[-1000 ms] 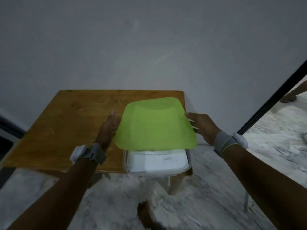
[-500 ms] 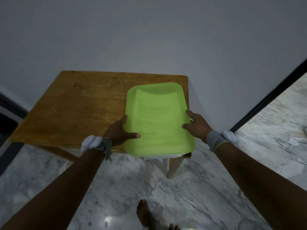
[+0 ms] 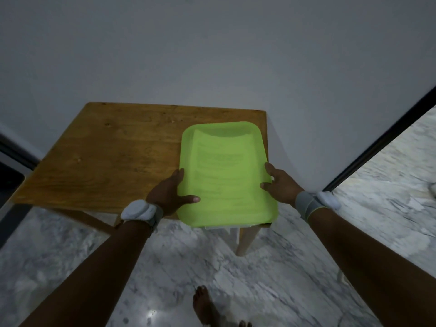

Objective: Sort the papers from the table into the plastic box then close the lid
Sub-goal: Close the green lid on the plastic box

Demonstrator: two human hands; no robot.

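Both hands (image 3: 168,193) (image 3: 280,185) clasping green lid (image 3: 224,175) edges, box at table (image 3: 106,156) corner, left tabletop bare

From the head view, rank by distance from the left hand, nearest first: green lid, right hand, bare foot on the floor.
From the left hand:
1. green lid, touching it, thumb on top, at its right.
2. right hand, across the lid on the far edge.
3. bare foot, down on the marble floor.

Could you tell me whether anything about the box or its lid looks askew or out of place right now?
The plastic box sits at the table's near right corner, its clear rim jutting past the edge. The green lid lies flat over it, papers showing through, left hand and right hand at its sides. Nothing else stands out.
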